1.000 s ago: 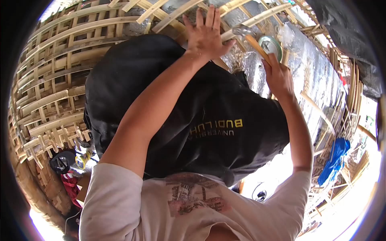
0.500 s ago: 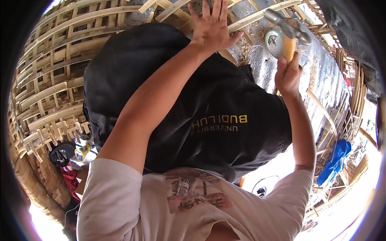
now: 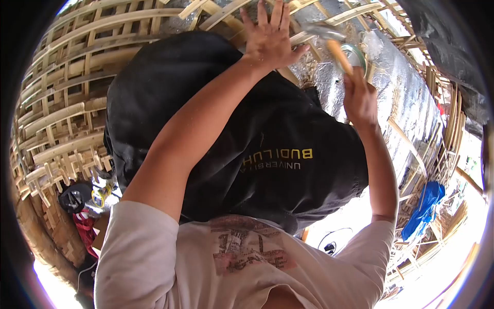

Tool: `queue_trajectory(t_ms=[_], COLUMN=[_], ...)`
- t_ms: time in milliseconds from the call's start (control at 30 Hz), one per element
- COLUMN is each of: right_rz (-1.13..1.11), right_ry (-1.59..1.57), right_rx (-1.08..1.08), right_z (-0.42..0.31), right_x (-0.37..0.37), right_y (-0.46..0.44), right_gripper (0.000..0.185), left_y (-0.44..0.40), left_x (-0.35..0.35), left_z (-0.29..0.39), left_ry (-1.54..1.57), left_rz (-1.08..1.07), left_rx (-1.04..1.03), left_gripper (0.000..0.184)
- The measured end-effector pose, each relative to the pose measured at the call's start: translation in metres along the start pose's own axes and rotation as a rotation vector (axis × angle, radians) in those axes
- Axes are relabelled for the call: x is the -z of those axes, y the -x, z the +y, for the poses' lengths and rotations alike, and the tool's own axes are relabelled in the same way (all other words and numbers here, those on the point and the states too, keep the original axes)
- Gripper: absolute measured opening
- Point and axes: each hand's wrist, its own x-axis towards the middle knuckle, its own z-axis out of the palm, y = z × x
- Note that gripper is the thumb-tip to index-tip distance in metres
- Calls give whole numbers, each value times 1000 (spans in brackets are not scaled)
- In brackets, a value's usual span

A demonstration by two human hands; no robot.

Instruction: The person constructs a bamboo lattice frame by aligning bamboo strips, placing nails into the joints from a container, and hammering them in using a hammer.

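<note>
My right hand (image 3: 361, 103) grips the wooden handle of a hammer (image 3: 339, 55). The hammer head is smeared by motion and hangs above a bamboo strip, to the right of my left hand. My left hand (image 3: 268, 42) lies flat with its fingers spread, pressing on the bamboo strips (image 3: 225, 14) of the woven lattice. Just behind the hammer handle is a round glass-like container with a greenish rim (image 3: 358, 55), partly covered by the handle and my fingers. Whether the hammer head touches the strip, I cannot tell.
Woven bamboo lattice (image 3: 62, 67) spreads to the left. A shiny corrugated metal sheet (image 3: 399, 87) lies under the work on the right. My legs in black cloth (image 3: 231, 134) fill the middle. A blue plastic bag (image 3: 424, 208) and a dark cap (image 3: 74, 197) lie at the sides.
The hammer has swung left from above the round container, its head now closer to my left hand. My right hand has moved slightly left and down; my left hand stays in place.
</note>
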Motion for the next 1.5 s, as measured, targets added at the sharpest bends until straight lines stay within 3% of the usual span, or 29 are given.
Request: queue_trajectory(t_ms=[33,67,100,167,200,300,333,367,433,567,600,633,700,767,833,900,933,967,1033,1200,1300,1400,1500], right_rz=[52,116,92,-193,-194,-1,97,73,-179,-23,102,81,-308,-217,-54,122,138,-89,-185,112,240,291,270], right_ry=[-64,-129,-104,201,134,-8,-84,-128,179,-18,-104,-140,182,80,26,-133,-160,34,-8,-118,-322,-290,-178], right_rx=[-9,-27,-46,-86,-44,-55,-68,-77,-98,-116,-60,-121,-189,-119,-58,-160,-186,-19,-81,-198,-300,-322,-293], right_z=[-3,-5,-3,-3,2,2,0,5,3,-3,-3,-1,3,-2,-2,-6,2,23,2,-4,6,2,10], right_x=[0,0,-3,-10,-9,0,-2,-3,-10,2,0,-1,-10,-1,1,-2,-15,-27,-26,0,7,11,12], right_y=[9,10,11,2,1,4,9,11,0,2,8,11,-1,-2,0,10,16,21,14,-2,-4,-3,-1], right_gripper=[18,19,20,20,21,20,20,20,20,19,19,21,22,21,19,20,24,28,29,25,23,32,31], left_y=[12,0,1,4,-5,10,3,4,4,-7,1,4,-2,-9,-7,4,7,6,-7,9,-2,-8,-2], left_x=[3,6,-1,-18,6,-7,5,0,-7,13,18,20,12,19,5,-7,7,8,13,24,16,35,24], left_z=[-2,-3,-1,10,7,2,-5,-4,10,-5,-3,-1,5,6,-3,-2,0,2,5,-2,-2,0,-2], left_ry=[-38,108,63,-9,102,-35,75,6,-111,54,63,71,62,25,74,124,151,121,70,125,28,98,143], left_rz=[66,-270,-178,16,-237,37,-226,-178,-76,-259,-285,-300,-308,-320,-195,-156,-150,-196,-259,-293,-297,-449,-314], left_rx=[9,-22,-8,21,-36,6,-40,-20,10,-9,-6,-7,-40,-65,-22,-11,16,-19,-97,-9,-76,-44,-61], left_gripper=[95,95,95,96,95,94,95,95,97,98,98,98,98,97,96,95,94,95,95,102,106,107,110])
